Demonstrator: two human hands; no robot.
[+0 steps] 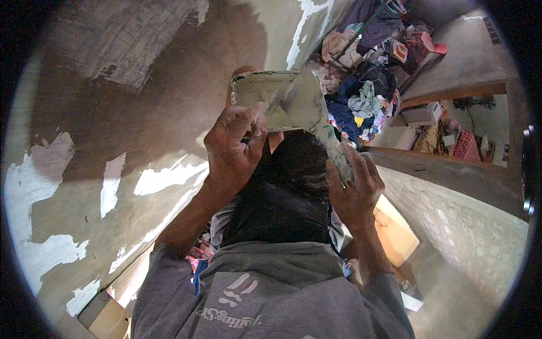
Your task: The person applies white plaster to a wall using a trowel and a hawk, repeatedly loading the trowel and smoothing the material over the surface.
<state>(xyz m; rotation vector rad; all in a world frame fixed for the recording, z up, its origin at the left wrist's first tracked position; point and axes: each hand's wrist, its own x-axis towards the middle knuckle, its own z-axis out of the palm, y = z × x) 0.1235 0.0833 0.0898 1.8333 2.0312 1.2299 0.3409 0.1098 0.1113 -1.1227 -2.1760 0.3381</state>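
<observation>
R hand point(357, 183) grips paste-smeared scraper point(327, 134), blade over tray point(265, 75); prob. light, stiff, poss. slippery, so best held mid-handle; L hand point(236, 138) fingers narrow by tray's near rim, can't tell if holding anything.

1. Shirt point(282, 282): dark grey, short sleeves point(161, 282).
2. Chest marking point(240, 294): pale printed emblem and lettering.
3. Lower garment point(276, 217): black, adjoining shirt hem.
4. Hands point(237, 135): bare; pale residue on fingers.

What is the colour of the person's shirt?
The shirt is dark grey, in the head view.
</observation>
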